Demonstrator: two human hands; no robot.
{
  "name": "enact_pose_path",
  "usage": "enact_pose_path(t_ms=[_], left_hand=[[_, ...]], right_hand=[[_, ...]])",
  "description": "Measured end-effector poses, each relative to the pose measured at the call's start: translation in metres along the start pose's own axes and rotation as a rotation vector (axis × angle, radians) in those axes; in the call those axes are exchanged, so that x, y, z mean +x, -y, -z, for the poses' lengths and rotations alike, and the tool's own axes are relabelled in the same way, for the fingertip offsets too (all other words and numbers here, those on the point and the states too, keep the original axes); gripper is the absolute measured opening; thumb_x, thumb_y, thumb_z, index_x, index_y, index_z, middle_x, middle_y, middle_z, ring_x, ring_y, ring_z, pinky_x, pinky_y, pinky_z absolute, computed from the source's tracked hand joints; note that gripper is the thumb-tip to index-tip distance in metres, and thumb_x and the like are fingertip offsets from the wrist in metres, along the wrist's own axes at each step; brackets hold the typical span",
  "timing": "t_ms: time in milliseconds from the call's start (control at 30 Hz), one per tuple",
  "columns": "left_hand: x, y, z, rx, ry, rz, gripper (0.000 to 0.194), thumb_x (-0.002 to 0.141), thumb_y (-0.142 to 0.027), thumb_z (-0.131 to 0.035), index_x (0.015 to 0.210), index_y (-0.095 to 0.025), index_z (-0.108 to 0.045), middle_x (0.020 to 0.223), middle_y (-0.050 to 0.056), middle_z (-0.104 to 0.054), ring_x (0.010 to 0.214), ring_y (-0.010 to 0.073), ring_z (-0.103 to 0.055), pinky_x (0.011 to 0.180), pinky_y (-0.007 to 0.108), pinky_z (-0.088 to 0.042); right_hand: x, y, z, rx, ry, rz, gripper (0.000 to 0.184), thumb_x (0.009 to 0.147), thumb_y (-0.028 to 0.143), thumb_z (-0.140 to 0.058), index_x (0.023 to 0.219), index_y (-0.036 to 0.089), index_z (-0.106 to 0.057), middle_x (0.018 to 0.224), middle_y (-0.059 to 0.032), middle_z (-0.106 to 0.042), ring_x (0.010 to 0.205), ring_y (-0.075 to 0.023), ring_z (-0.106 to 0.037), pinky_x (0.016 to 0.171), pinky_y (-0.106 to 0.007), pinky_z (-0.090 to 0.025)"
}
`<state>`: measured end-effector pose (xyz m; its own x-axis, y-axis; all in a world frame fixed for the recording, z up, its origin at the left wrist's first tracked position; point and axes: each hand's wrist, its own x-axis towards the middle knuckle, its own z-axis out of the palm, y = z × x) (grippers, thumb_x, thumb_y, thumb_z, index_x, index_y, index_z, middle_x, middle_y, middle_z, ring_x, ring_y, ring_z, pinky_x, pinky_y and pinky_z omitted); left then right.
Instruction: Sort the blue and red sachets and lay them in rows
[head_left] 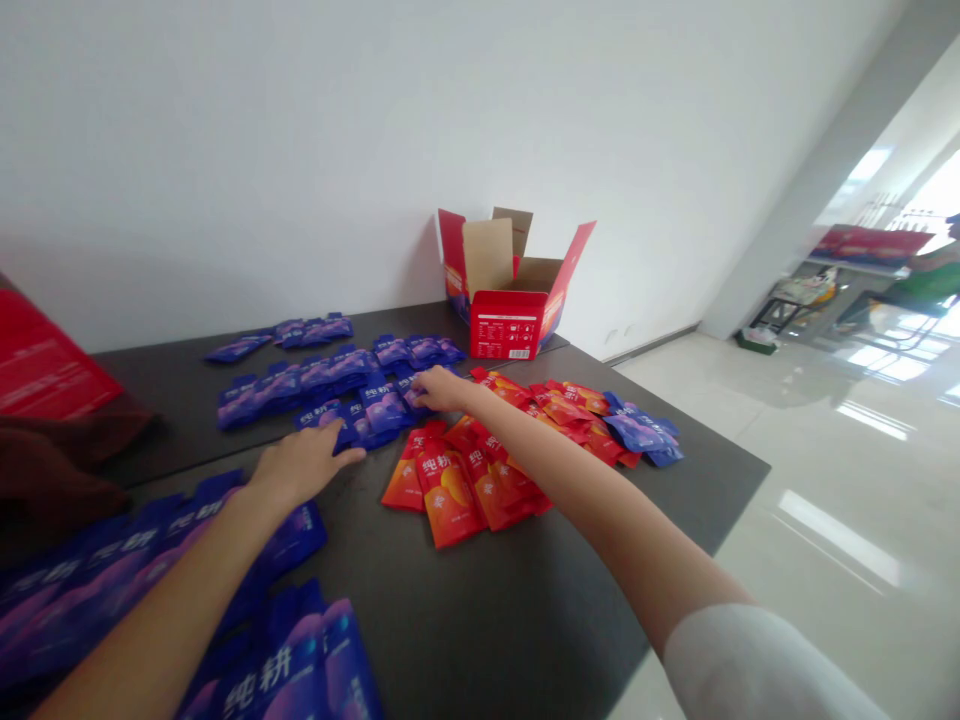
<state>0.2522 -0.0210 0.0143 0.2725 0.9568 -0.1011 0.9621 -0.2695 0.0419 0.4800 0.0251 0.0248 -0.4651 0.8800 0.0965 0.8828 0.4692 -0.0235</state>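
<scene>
A: So what's the grip like here, lol?

B: Left hand (304,465) is flat open, fingers spread, tips just beside the blue sachets (382,408). Right hand (442,388) is curled onto them, can't tell if it's actually holding one.

A: What's around it?

B: Orange sachets (450,490) right below the right hand, open red carton (504,325) just past it, all on a dark table (480,640).

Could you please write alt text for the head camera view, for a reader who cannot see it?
The left hand and right hand reach toward blue sachets and orange-red sachets on a dark table; an open red carton stands behind.
</scene>
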Motion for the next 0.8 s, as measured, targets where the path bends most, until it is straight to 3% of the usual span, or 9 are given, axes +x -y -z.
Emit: enact_pose_path(t_ms=[133,267,367,433,533,633,700,800], left_hand=[[0.002,-0.003,-0.004,0.029,0.006,-0.025,0.069,0.079,-0.056,-0.032,0.128,-0.01,-0.043,0.121,0.024,-0.055,0.107,0.0402,-0.054,0.082,0.051,-0.044],[0.003,0.002,-0.009,0.037,-0.05,-0.064,0.075,0.075,-0.062,-0.03,0.129,-0.012,-0.044,0.117,0.026,-0.056,0.104,0.0393,-0.056,0.078,0.051,-0.044],[0.002,0.011,-0.011,-0.007,-0.103,-0.08,0.084,0.071,-0.07,-0.027,0.131,-0.013,-0.041,0.118,0.028,-0.055,0.107,0.0387,-0.055,0.081,0.051,-0.042],[0.002,0.017,-0.009,-0.034,-0.099,-0.062,0.087,0.071,-0.072,-0.025,0.133,-0.012,-0.037,0.124,0.027,-0.051,0.112,0.0372,-0.052,0.087,0.049,-0.041],[0.005,0.031,-0.007,-0.021,-0.044,0.007,0.085,0.074,-0.069,-0.02,0.136,-0.011,-0.032,0.128,0.023,-0.05,0.114,0.0359,-0.051,0.092,0.047,-0.04],[0.021,0.061,-0.016,-0.029,-0.046,0.012,0.086,0.07,-0.07,-0.025,0.134,-0.013,-0.037,0.123,0.017,-0.056,0.113,0.037,-0.051,0.094,0.049,-0.039],[0.041,0.092,-0.031,-0.092,-0.108,-0.019,0.089,0.06,-0.074,-0.038,0.134,-0.025,-0.037,0.111,0.012,-0.064,0.111,0.0422,-0.051,0.092,0.059,-0.038],[0.073,0.135,-0.054,-0.208,-0.17,-0.134,0.092,0.054,-0.071,-0.053,0.136,-0.04,-0.025,0.097,0.006,-0.069,0.107,0.0508,-0.049,0.083,0.073,-0.032]], right_hand=[[-0.006,0.003,-0.006,0.004,0.001,0.048,0.019,0.08,0.023,-0.056,0.094,0.015,-0.067,0.088,-0.0036,-0.069,0.083,-0.0156,-0.063,0.072,-0.021,-0.045],[-0.016,0.011,-0.002,0.035,-0.074,0.055,0.022,0.085,0.025,-0.052,0.099,0.014,-0.065,0.098,-0.0074,-0.068,0.091,-0.0164,-0.062,0.081,-0.027,-0.045],[-0.027,0.01,0.019,0.101,-0.182,0.03,0.027,0.089,0.023,-0.047,0.111,0.014,-0.06,0.11,-0.007,-0.065,0.101,-0.015,-0.058,0.093,-0.029,-0.04],[-0.046,-0.002,0.044,0.156,-0.233,0.014,0.028,0.089,0.019,-0.046,0.114,0.014,-0.059,0.111,-0.0054,-0.065,0.1,-0.0122,-0.058,0.092,-0.025,-0.04],[-0.104,-0.04,0.086,0.222,-0.231,-0.041,0.038,0.08,0.024,-0.06,0.117,0.016,-0.057,0.112,-0.006,-0.063,0.097,-0.0139,-0.059,0.089,-0.027,-0.042],[-0.187,-0.086,0.113,0.204,-0.075,-0.182,0.065,0.067,0.027,-0.072,0.128,0.024,-0.049,0.12,-0.006,-0.059,0.107,-0.02,-0.055,0.09,-0.033,-0.042],[-0.241,-0.108,0.113,0.17,0.05,-0.332,0.08,0.059,0.027,-0.077,0.132,0.028,-0.044,0.123,-0.0058,-0.057,0.11,-0.022,-0.053,0.089,-0.032,-0.042],[-0.296,-0.121,0.093,0.149,0.21,-0.444,0.079,0.059,0.03,-0.077,0.132,0.027,-0.045,0.117,-0.0075,-0.06,0.108,-0.0234,-0.054,0.087,-0.031,-0.043]])
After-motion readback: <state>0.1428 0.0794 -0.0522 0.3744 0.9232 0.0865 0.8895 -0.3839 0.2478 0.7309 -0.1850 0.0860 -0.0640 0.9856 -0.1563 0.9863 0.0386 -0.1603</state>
